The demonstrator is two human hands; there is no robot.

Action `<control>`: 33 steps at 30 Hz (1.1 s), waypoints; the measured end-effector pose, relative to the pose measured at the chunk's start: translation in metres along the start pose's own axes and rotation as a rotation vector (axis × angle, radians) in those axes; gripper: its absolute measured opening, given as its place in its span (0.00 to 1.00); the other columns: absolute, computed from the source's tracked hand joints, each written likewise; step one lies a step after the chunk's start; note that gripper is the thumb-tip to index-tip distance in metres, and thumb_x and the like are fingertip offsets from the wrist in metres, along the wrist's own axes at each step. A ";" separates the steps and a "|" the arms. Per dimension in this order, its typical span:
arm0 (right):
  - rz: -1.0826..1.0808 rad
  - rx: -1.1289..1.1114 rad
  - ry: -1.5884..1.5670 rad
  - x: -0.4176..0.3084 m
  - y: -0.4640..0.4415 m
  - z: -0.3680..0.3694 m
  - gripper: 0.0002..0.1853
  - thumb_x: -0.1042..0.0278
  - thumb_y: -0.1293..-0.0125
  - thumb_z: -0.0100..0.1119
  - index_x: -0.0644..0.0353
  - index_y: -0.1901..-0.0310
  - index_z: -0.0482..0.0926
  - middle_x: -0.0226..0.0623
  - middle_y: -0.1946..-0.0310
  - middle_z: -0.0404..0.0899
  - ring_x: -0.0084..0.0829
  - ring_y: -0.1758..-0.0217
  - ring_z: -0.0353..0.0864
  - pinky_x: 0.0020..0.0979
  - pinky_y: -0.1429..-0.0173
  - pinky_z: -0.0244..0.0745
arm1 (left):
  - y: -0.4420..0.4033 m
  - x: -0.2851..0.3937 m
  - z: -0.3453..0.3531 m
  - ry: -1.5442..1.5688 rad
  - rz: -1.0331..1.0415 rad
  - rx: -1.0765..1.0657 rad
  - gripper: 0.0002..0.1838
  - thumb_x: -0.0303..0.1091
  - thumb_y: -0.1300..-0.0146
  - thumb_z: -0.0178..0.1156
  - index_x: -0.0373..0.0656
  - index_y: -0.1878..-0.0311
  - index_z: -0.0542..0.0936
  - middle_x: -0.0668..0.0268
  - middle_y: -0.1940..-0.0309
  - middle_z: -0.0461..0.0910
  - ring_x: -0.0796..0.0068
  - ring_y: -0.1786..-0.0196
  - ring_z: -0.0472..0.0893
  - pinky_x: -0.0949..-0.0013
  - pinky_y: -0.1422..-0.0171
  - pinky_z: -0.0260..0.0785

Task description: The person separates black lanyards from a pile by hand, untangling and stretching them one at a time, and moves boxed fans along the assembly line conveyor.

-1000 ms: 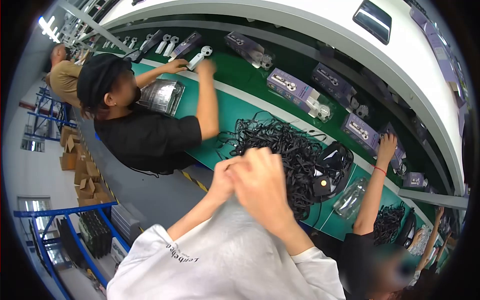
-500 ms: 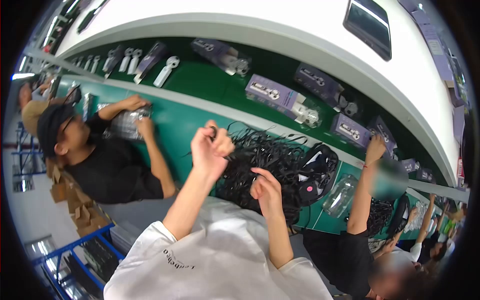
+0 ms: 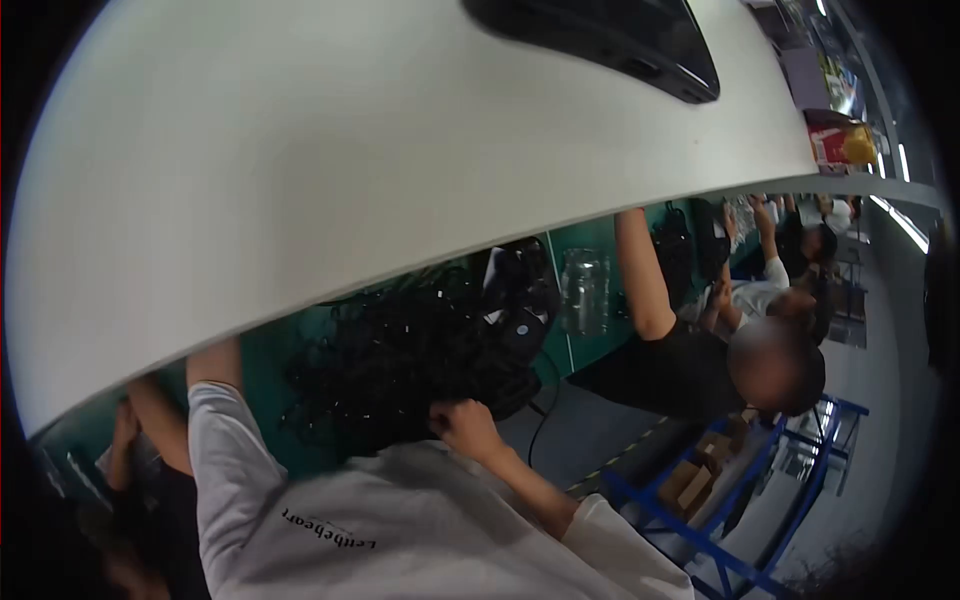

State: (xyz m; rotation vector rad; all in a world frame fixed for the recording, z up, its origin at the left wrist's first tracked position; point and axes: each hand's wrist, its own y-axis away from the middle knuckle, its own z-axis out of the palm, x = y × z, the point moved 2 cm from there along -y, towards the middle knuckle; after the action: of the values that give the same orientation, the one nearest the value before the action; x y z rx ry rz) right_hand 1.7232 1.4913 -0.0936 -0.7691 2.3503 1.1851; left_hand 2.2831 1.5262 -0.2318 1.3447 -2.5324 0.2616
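My right hand (image 3: 467, 428) is curled closed at the near edge of a tangled pile of black straps (image 3: 375, 375). Whatever its fingers hold, if anything, is lost against the dark pile. Of my left arm, only the sleeve and part of the forearm (image 3: 215, 366) show; the hand is hidden beneath the white shelf (image 3: 250, 200). A black case or pouch (image 3: 520, 300) with a small round label lies at the right end of the pile, touching it.
On the green table (image 3: 595, 347), a clear plastic tray (image 3: 586, 290) stands beyond the black case. A dark flat device (image 3: 620, 45) rests on the shelf overhead. Co-workers sit on both sides, one reaching a forearm (image 3: 645, 275) under the shelf. Blue racks (image 3: 690, 530) stand behind.
My view has swung so that the shelf covers the boxes at the back. My left hand has gone out of sight under it. My right hand has come down to the pile's near edge.
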 end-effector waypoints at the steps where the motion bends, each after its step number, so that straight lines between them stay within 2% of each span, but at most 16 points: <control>1: 0.076 -0.019 -0.068 -0.002 0.003 0.000 0.07 0.64 0.43 0.63 0.58 0.66 0.83 0.48 0.71 0.83 0.48 0.66 0.84 0.44 0.59 0.80 | -0.001 -0.003 0.002 -0.049 0.003 -0.034 0.10 0.38 0.33 0.53 0.41 0.63 0.77 0.64 0.69 0.71 0.68 0.63 0.70 0.64 0.58 0.61; 4: 0.024 -0.165 0.158 -0.017 0.007 -0.014 0.08 0.65 0.42 0.62 0.58 0.65 0.83 0.49 0.72 0.83 0.48 0.64 0.85 0.45 0.56 0.80 | 0.011 0.023 -0.009 -0.113 0.072 0.024 0.10 0.38 0.34 0.55 0.41 0.60 0.79 0.61 0.64 0.75 0.65 0.57 0.74 0.63 0.52 0.64; 5: -0.109 -0.111 0.194 -0.012 0.009 -0.011 0.09 0.64 0.41 0.63 0.60 0.68 0.82 0.48 0.75 0.81 0.44 0.70 0.84 0.40 0.62 0.78 | 0.021 0.046 -0.018 -0.085 0.117 0.092 0.11 0.38 0.35 0.55 0.41 0.59 0.80 0.60 0.63 0.77 0.63 0.55 0.75 0.63 0.50 0.65; 8: -0.265 -0.495 -0.145 -0.027 0.002 -0.039 0.12 0.64 0.40 0.65 0.63 0.74 0.79 0.45 0.80 0.75 0.36 0.79 0.75 0.35 0.71 0.69 | 0.089 0.139 -0.051 0.284 0.263 0.177 0.12 0.37 0.36 0.57 0.40 0.56 0.82 0.57 0.58 0.81 0.60 0.49 0.79 0.61 0.45 0.69; 10: -0.374 -0.440 -0.238 -0.044 0.006 -0.060 0.15 0.66 0.40 0.66 0.64 0.79 0.73 0.40 0.84 0.67 0.32 0.81 0.65 0.33 0.74 0.60 | 0.176 0.183 -0.087 0.815 0.146 -0.067 0.11 0.35 0.37 0.59 0.39 0.56 0.82 0.58 0.57 0.82 0.62 0.50 0.80 0.63 0.42 0.70; 11: -0.429 -0.408 -0.283 -0.053 0.008 -0.073 0.17 0.67 0.41 0.67 0.65 0.81 0.70 0.38 0.86 0.64 0.30 0.82 0.59 0.32 0.75 0.55 | 0.222 0.192 -0.091 1.043 -0.071 -0.346 0.12 0.33 0.37 0.58 0.40 0.54 0.83 0.60 0.55 0.83 0.67 0.49 0.80 0.65 0.41 0.69; 14: -0.638 -0.329 -0.246 -0.086 0.018 -0.118 0.18 0.68 0.37 0.63 0.66 0.79 0.69 0.38 0.86 0.61 0.28 0.83 0.58 0.33 0.77 0.54 | 0.326 0.223 -0.107 1.338 0.128 -0.606 0.14 0.33 0.29 0.52 0.39 0.48 0.82 0.64 0.53 0.84 0.72 0.47 0.80 0.68 0.38 0.68; 15: -0.619 -0.319 -0.232 -0.097 0.026 -0.135 0.18 0.69 0.37 0.64 0.66 0.79 0.68 0.36 0.85 0.61 0.26 0.83 0.57 0.32 0.77 0.53 | 0.349 0.233 -0.116 1.434 0.106 -0.671 0.13 0.33 0.29 0.52 0.39 0.49 0.82 0.65 0.56 0.84 0.73 0.50 0.80 0.68 0.40 0.68; 17: -0.845 -0.239 -0.368 -0.120 0.043 -0.172 0.18 0.71 0.40 0.66 0.65 0.79 0.65 0.30 0.83 0.57 0.23 0.81 0.53 0.30 0.76 0.49 | 0.366 0.259 -0.148 1.613 0.112 -0.767 0.12 0.33 0.28 0.52 0.39 0.51 0.83 0.66 0.62 0.84 0.76 0.55 0.81 0.70 0.43 0.69; 18: -0.923 -0.230 -0.473 -0.126 0.055 -0.188 0.19 0.70 0.42 0.66 0.64 0.79 0.64 0.30 0.83 0.55 0.23 0.80 0.52 0.30 0.75 0.47 | 0.370 0.271 -0.167 1.539 0.109 -0.791 0.14 0.35 0.30 0.53 0.34 0.55 0.81 0.62 0.64 0.82 0.77 0.63 0.78 0.71 0.52 0.70; 21: -1.068 -0.036 -0.568 -0.151 0.095 -0.228 0.16 0.66 0.46 0.64 0.67 0.79 0.68 0.34 0.81 0.65 0.26 0.78 0.61 0.29 0.73 0.53 | 0.362 0.292 -0.227 1.417 0.205 -0.602 0.14 0.37 0.30 0.55 0.36 0.67 0.78 0.67 0.71 0.80 0.82 0.71 0.69 0.76 0.68 0.59; 24: -1.072 0.021 -0.521 -0.174 0.133 -0.265 0.14 0.66 0.48 0.63 0.67 0.79 0.71 0.32 0.81 0.65 0.25 0.77 0.61 0.28 0.71 0.53 | 0.356 0.311 -0.261 1.427 0.382 -0.336 0.20 0.36 0.28 0.55 0.40 0.77 0.66 0.75 0.79 0.64 0.84 0.74 0.59 0.74 0.70 0.51; 25: -1.114 0.056 -0.441 -0.178 0.143 -0.276 0.14 0.66 0.49 0.64 0.66 0.78 0.70 0.31 0.76 0.64 0.25 0.71 0.63 0.28 0.66 0.54 | 0.359 0.319 -0.270 1.360 0.318 -0.253 0.21 0.35 0.28 0.54 0.41 0.78 0.62 0.77 0.79 0.58 0.85 0.74 0.56 0.73 0.70 0.48; 27: -1.314 0.135 -0.358 -0.186 0.157 -0.288 0.15 0.63 0.50 0.64 0.61 0.78 0.67 0.34 0.69 0.62 0.30 0.62 0.64 0.29 0.58 0.59 | 0.362 0.326 -0.272 1.398 0.242 -0.126 0.21 0.36 0.27 0.54 0.42 0.79 0.65 0.79 0.81 0.58 0.87 0.75 0.55 0.75 0.71 0.47; 29: -1.300 0.055 -0.321 -0.191 0.172 -0.300 0.15 0.63 0.48 0.62 0.61 0.79 0.66 0.35 0.70 0.63 0.30 0.66 0.67 0.28 0.60 0.61 | 0.366 0.320 -0.268 1.415 0.206 -0.030 0.21 0.35 0.28 0.55 0.43 0.80 0.67 0.79 0.81 0.58 0.89 0.76 0.55 0.75 0.72 0.46; 33: -1.105 -0.127 -0.210 -0.193 0.193 -0.299 0.14 0.65 0.44 0.60 0.62 0.78 0.67 0.33 0.75 0.67 0.25 0.74 0.69 0.23 0.66 0.63 | 0.382 0.293 -0.222 1.288 0.037 -0.124 0.22 0.36 0.29 0.56 0.42 0.81 0.65 0.81 0.82 0.58 0.89 0.76 0.54 0.74 0.73 0.45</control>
State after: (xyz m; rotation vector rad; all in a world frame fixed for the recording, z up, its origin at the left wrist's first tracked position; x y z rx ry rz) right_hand 1.7203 1.3971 0.2999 -1.5824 1.2816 0.8176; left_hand 1.8405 1.5705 0.0563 0.6645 -1.4309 0.6844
